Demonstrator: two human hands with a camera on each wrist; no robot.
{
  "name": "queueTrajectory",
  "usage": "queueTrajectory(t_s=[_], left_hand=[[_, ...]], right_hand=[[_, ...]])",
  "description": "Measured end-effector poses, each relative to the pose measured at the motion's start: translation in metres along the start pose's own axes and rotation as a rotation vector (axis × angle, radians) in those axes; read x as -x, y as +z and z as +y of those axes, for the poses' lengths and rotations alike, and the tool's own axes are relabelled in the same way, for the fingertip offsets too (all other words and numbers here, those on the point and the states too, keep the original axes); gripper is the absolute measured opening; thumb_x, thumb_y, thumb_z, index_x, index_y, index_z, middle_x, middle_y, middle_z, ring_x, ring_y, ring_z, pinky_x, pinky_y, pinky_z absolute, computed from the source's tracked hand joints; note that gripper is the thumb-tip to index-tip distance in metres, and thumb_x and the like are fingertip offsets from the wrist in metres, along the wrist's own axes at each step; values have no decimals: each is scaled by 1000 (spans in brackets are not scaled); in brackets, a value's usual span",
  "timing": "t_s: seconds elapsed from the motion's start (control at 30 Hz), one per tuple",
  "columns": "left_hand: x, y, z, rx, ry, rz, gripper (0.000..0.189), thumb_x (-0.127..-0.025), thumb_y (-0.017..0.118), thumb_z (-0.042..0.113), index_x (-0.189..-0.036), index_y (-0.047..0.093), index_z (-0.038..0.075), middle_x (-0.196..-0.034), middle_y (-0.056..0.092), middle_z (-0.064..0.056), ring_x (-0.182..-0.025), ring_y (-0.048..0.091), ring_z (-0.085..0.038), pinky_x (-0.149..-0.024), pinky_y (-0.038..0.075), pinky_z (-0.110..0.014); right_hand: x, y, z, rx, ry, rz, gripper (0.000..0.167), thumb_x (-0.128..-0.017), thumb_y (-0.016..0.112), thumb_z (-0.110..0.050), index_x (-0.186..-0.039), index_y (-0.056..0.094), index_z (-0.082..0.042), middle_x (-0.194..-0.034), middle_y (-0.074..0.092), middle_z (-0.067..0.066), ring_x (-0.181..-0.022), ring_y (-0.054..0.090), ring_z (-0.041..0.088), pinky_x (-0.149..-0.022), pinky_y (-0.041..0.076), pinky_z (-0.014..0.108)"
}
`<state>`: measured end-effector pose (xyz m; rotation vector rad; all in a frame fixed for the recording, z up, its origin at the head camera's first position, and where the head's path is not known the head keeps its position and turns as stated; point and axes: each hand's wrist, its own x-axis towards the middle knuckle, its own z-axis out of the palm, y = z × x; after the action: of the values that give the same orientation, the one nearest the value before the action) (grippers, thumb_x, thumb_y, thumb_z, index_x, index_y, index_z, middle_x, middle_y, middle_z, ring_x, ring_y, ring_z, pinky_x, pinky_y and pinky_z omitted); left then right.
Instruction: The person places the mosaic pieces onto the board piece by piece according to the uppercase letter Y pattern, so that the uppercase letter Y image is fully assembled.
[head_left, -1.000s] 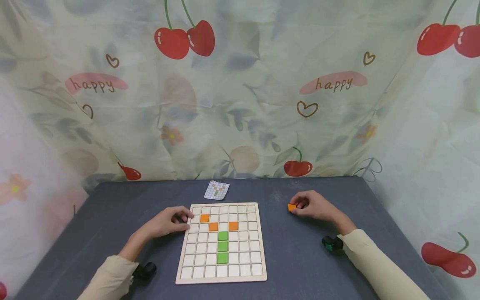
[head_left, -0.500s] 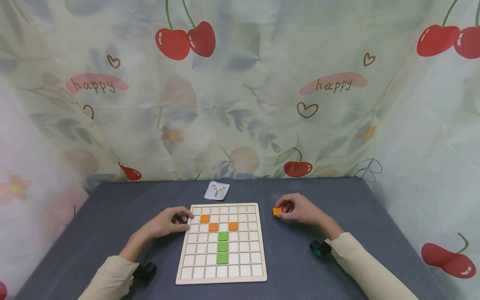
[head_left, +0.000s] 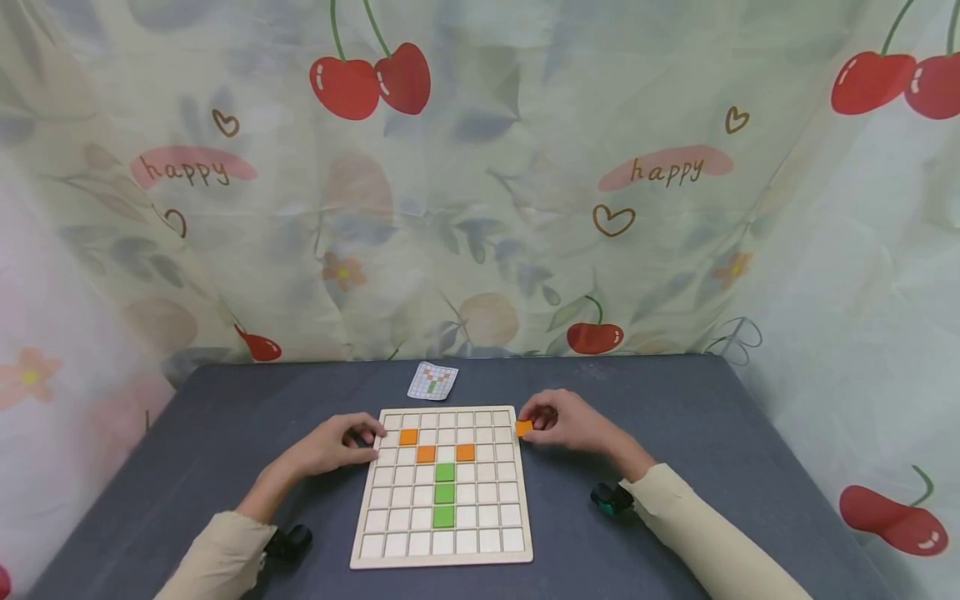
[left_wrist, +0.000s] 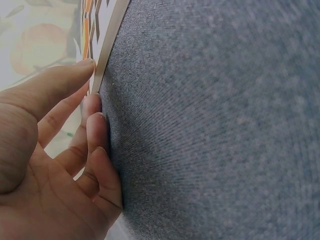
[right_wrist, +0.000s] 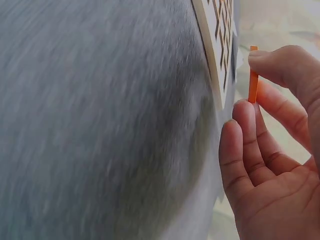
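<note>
A pale wooden grid board (head_left: 442, 560) lies on the table, with orange square tiles (head_left: 426, 454) and a column of green square tiles (head_left: 444, 493) set in its cells. My left hand (head_left: 330, 446) rests at the board's left edge. In the left wrist view, the thumb (left_wrist: 75, 75) touches the rim while the other fingers bend loosely beside it on the cloth. Between thumb and fingers of my right hand (head_left: 573, 423), a loose orange tile (head_left: 524, 428) is pinched at the board's upper right edge. Seen edge-on in the right wrist view, this orange tile (right_wrist: 253, 75) is thin.
Behind the board lies a small card (head_left: 432, 381) printed with a grid and a Y-shaped orange and green pattern. A dark cloth covers the table (head_left: 637, 533). A printed curtain (head_left: 480, 208) hangs along the back and sides.
My right hand has moved left with the pinched orange tile, from over the table's right part to the board's right edge. The left hand and the board stay in place.
</note>
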<state>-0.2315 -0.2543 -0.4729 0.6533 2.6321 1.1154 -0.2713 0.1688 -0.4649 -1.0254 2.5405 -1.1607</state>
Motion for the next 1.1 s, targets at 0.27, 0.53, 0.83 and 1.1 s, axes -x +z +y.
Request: queueTrajectory(t_s=[0.27,0.53,0.83,1.1], left_hand=[[1,0,0,4,-1,-1,26,-94,76,13,-117,69,5,-99,58,-6,-83,53,-21,-72,45,-32],[1,-1,1,12,-9,-3,26,-94,76,13,-118,68,5,-99,58,-7,-82,53,-22,-72,45,-33],[1,-1,1,9,-2,-4,26,-94,76,12,-118,69,4,-99,58,-6,-83,53,-22,-72,45,-32],[1,-1,1,10,-8,-5,26,-94,75,13,-118,69,4,-100,58,-6,-83,53,-22,-73,45,-33]], right_hand=[[-15,15,-10,-18,-15,-11,20,-88,81,-13,-107,74,-8,-91,65,-3,-78,60,13,-71,51,29],[-27,29,-14,-24,5,0,21,-88,82,-13,-107,74,-8,-92,68,-5,-79,61,12,-72,51,29],[-35,37,-16,-20,39,-3,21,-87,82,-12,-106,75,-8,-91,66,-3,-77,59,13,-72,50,30],[-42,42,-18,-2,60,8,20,-87,83,-13,-105,75,-9,-94,67,-4,-79,60,12,-74,50,30]])
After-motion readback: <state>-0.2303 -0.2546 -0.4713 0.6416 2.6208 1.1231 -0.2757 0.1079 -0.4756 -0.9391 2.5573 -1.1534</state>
